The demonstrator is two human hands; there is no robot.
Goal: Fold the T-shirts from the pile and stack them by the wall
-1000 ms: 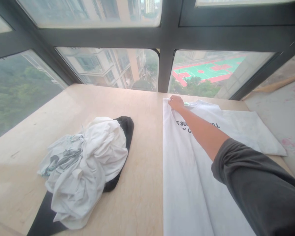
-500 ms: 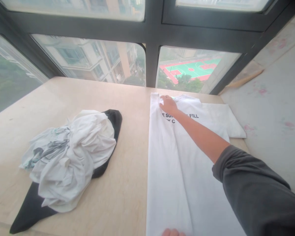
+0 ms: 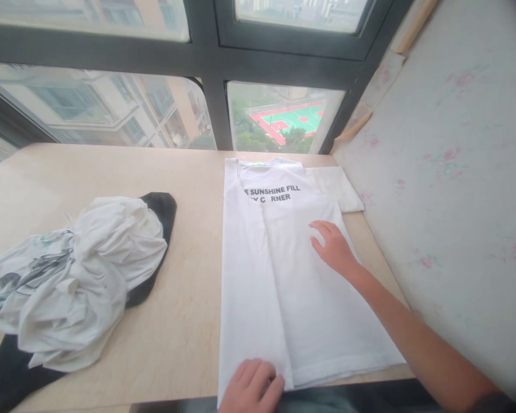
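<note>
A white T-shirt [image 3: 309,287] with dark printed lettering lies flat, its collar toward the window. Its left side is folded inward as a long strip over the front, covering part of the print, while the right sleeve sticks out sideways. At the lower hem of that strip, my left hand [image 3: 254,385] has its fingers curled down on the fabric; the fingertips are partly hidden. My right hand [image 3: 333,246] is over the right chest area of the shirt, fingers apart and holding nothing. Whether it touches the cloth I cannot tell.
To the left, a crumpled white garment [image 3: 107,258] with a grey print lies on a black garment [image 3: 161,209]. Both rest on the pale wooden surface [image 3: 189,321]. Dark window frames [image 3: 215,69] border the back, and a floral-patterned wall [image 3: 447,201] rises at the right.
My right hand has left the collar area and come back toward the right chest, uncovering the print. My left hand shows more fully at the hem. The view has shifted right.
</note>
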